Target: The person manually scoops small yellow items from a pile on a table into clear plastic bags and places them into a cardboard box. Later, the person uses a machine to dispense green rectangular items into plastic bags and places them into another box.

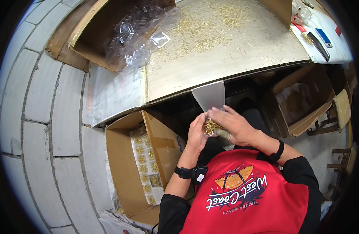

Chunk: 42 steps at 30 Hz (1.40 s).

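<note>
From my station I see the clear box [210, 135] of gold hooks [213, 126] between both hands, off the bench's [164, 84] front edge; fingers hide its long axis, and the hooks point every way. The left hand [196, 132] curls closed on its left side; the right hand [238, 126], half-open, spans it from the right, grip unclear to me. The left carton [119, 160] holds rows of gold packs [142, 168].

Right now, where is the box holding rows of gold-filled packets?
In the head view, the cardboard box sits at lower left, left of the left hand, by the table.
</note>
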{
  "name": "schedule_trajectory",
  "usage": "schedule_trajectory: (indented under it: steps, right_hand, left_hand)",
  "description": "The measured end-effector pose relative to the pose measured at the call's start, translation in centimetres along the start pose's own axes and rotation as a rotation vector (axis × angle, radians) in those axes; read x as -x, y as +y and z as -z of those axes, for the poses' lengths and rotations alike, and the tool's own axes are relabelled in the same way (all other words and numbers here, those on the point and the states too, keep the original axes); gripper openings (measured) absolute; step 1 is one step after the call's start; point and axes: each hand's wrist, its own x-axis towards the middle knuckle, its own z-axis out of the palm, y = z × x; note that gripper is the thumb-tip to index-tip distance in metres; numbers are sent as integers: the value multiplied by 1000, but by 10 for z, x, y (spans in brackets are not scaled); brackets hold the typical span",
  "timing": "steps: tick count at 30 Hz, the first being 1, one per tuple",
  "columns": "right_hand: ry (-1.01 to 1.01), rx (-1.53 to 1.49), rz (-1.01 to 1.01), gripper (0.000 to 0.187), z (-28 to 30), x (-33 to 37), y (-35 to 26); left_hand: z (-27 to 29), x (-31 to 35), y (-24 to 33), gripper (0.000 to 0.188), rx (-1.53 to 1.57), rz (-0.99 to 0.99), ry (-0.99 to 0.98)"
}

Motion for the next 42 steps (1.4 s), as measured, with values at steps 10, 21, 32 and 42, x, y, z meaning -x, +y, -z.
schedule_trajectory:
  steps: [10, 21, 32, 42]
  right_hand:
    - [132, -52, -64, 71, 35, -4, 7]
    - [98, 201, -26, 68, 10, -18, -8]
    - [44, 355, 88, 51, -2, -5, 8]
    - [225, 170, 41, 63, 35, -16, -5]
  left_hand:
    - [-17, 0, 31, 38, -79, 53, -63]
    - [-36, -6, 19, 31, -95, -41, 124]
    - [-30, -15, 1, 33, -19, -38, 177]
    - [-32, -7, 25, 40, -67, 14, 118]
